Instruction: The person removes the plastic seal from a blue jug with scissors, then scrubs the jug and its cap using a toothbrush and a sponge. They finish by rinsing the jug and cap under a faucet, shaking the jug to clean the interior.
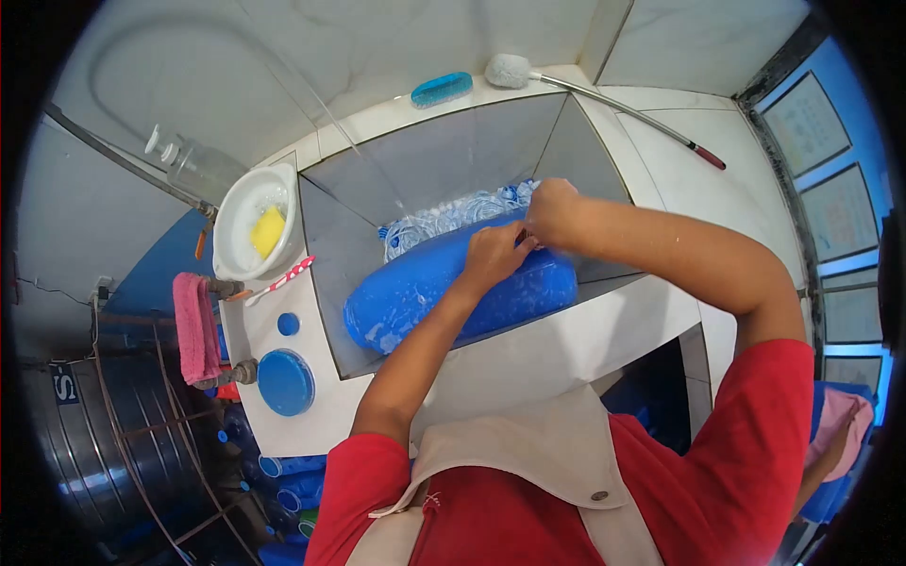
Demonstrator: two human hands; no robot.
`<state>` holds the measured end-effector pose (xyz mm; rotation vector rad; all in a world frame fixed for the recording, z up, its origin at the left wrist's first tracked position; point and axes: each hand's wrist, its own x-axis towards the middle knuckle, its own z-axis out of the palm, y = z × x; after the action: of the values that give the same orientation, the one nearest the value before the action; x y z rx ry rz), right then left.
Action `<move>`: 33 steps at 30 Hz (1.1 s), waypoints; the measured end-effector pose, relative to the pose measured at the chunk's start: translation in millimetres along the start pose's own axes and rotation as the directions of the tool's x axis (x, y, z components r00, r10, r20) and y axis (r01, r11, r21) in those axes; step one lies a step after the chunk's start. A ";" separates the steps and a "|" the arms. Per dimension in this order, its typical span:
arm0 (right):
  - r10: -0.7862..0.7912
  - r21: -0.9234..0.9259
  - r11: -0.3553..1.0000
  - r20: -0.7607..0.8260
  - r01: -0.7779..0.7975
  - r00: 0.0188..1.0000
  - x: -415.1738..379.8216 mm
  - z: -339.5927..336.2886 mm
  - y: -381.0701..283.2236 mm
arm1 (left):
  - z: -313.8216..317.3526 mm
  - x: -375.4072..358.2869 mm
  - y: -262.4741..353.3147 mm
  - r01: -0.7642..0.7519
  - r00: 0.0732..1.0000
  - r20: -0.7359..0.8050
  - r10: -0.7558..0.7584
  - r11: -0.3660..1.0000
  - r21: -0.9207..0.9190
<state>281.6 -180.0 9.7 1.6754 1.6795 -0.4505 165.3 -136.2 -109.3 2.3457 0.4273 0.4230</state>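
A large blue plastic container [406, 292] lies on its side in a grey tiled basin [453, 141], with white suds on its surface. My left hand [495, 255] rests on its upper side, fingers bent together. Just right of it, touching or nearly so, my right hand [552, 209] is closed in a fist over the container. Whatever small thing the two hands pinch between them is hidden by the fingers. Behind the container, a blue-and-white stringy mesh or rope bundle [453, 219] lies against the basin's back wall.
On the left ledge are a white bowl [226, 226] with a yellow sponge [268, 232], a pink-handled brush [283, 278], a blue lid [286, 382] and a pink towel [193, 330]. A blue brush [442, 90] and long-handled brush [613, 102] lie along the back ledge.
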 end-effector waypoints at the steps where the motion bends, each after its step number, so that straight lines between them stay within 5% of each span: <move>1: -0.002 -0.040 0.999 0.026 0.003 1.000 5.3 3.7 11.6 | 1.2 -0.7 0.6 -0.009 0.999 -0.032 0.008 0.999 -0.045; 5: 0.065 -0.050 0.997 0.196 -0.057 0.978 1.0 -4.1 20.8 | 0.4 3.9 3.2 0.018 1.000 -0.023 -0.018 1.000 -0.023; 13: 0.066 -0.013 0.998 0.193 -0.065 0.979 -33.6 -27.9 48.9 | -7.1 16.3 18.0 0.281 0.950 0.158 -0.270 0.958 -0.051; 24: 0.060 -0.064 0.997 0.163 -0.050 0.985 -2.4 -22.5 49.4 | -10.7 58.2 22.0 0.281 0.898 0.359 -0.255 0.959 -0.022; 30: -0.111 -0.060 0.990 0.216 0.127 0.970 19.7 -7.3 62.2 | -8.8 65.0 16.9 0.244 0.891 0.410 -0.195 0.967 -0.071; 33: 0.022 -0.043 0.999 0.155 -0.016 0.988 20.0 -6.7 58.5 | -9.5 75.1 9.8 0.339 0.827 0.513 -0.228 0.931 -0.134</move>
<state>338.5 -155.3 14.2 1.5832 1.5480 -0.5203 230.2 -106.4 -82.4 2.0280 0.4471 -0.2623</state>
